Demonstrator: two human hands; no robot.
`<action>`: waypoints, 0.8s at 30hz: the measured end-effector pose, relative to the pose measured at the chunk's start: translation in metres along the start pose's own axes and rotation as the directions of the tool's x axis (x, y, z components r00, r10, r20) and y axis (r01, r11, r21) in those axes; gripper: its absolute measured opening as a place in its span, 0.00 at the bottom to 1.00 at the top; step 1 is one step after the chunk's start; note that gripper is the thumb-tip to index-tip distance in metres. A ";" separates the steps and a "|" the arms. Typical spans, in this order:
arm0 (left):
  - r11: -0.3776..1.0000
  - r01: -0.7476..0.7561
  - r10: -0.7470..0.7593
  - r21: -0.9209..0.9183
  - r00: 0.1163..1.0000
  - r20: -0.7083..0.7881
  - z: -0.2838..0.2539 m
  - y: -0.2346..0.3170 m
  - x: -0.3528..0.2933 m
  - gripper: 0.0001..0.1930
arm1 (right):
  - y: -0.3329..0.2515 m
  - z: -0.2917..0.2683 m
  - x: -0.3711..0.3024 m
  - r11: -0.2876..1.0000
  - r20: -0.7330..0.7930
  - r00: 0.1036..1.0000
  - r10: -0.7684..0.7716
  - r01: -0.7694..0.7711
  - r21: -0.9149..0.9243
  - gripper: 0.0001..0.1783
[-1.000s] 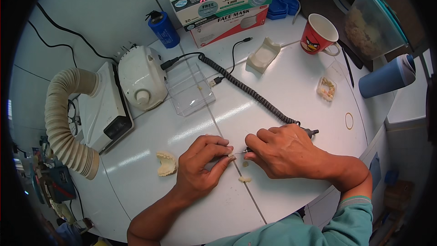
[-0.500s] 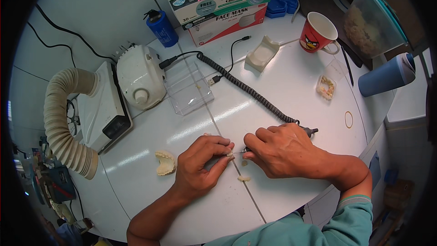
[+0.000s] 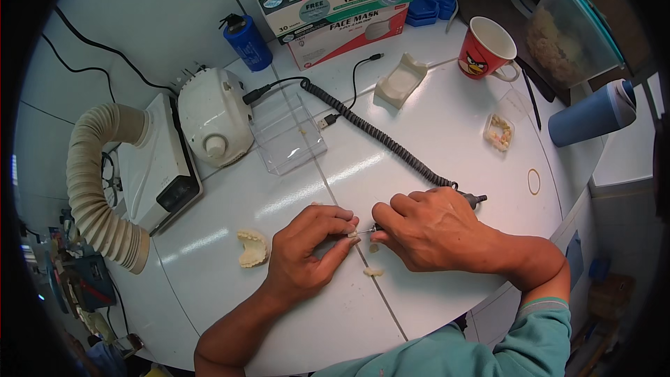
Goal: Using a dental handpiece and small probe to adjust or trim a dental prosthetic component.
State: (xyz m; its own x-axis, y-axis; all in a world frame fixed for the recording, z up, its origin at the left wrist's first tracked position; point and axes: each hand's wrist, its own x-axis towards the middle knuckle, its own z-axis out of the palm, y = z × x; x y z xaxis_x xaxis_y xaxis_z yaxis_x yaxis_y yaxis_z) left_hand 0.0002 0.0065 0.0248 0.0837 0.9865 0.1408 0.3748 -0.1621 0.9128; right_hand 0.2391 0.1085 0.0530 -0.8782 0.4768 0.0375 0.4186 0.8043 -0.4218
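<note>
Handpiece (image 3: 466, 200) and a small tooth-coloured piece (image 3: 352, 234) meet between our hands on the white table (image 3: 433, 126). Our right hand (image 3: 433, 227) is closed around the handpiece, its thin tip pointing left at the piece. Our left hand (image 3: 307, 255) pinches that piece between thumb and fingertips. Just below the fingers lies a small fragment (image 3: 373, 271); a plaster dental model (image 3: 252, 248) sits to the left of our left hand. Beyond our right hand, the coiled black cord (image 3: 377, 132) runs to the white control unit (image 3: 213, 126).
</note>
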 end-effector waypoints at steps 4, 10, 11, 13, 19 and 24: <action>1.000 0.009 -0.009 -0.002 1.000 0.015 -0.001 0.000 0.002 0.10 | -0.001 -0.001 0.000 0.999 0.004 0.999 0.039 -0.039 -0.016 0.18; 0.997 0.080 -0.080 0.001 0.997 0.007 0.001 0.002 -0.001 0.07 | -0.002 -0.006 0.001 0.996 0.060 0.995 0.085 -0.084 -0.029 0.19; 0.997 0.077 -0.078 0.012 0.997 0.013 0.001 0.002 -0.002 0.08 | -0.002 -0.007 0.001 0.996 0.078 0.993 0.091 -0.089 -0.025 0.19; 0.997 0.069 -0.069 0.026 0.998 0.006 0.003 -0.001 -0.003 0.08 | -0.002 -0.009 0.002 0.996 0.081 0.993 0.088 -0.087 -0.019 0.20; 0.996 0.002 -0.004 -0.084 1.000 -0.023 0.004 -0.008 -0.002 0.09 | 0.004 -0.009 0.005 0.999 0.080 0.996 0.047 -0.049 0.019 0.20; 0.989 -0.029 0.023 -0.142 0.999 -0.042 0.006 -0.009 -0.003 0.05 | 0.004 -0.015 0.004 1.000 0.111 0.994 0.011 -0.011 -0.008 0.21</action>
State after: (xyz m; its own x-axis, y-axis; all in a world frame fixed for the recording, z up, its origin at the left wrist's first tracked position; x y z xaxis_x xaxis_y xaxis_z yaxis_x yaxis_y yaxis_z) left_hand 0.0019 0.0053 0.0139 0.0531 0.9827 0.1776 0.2370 -0.1852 0.9537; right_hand 0.2409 0.1191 0.0651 -0.8937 0.4434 -0.0684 0.4297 0.8019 -0.4152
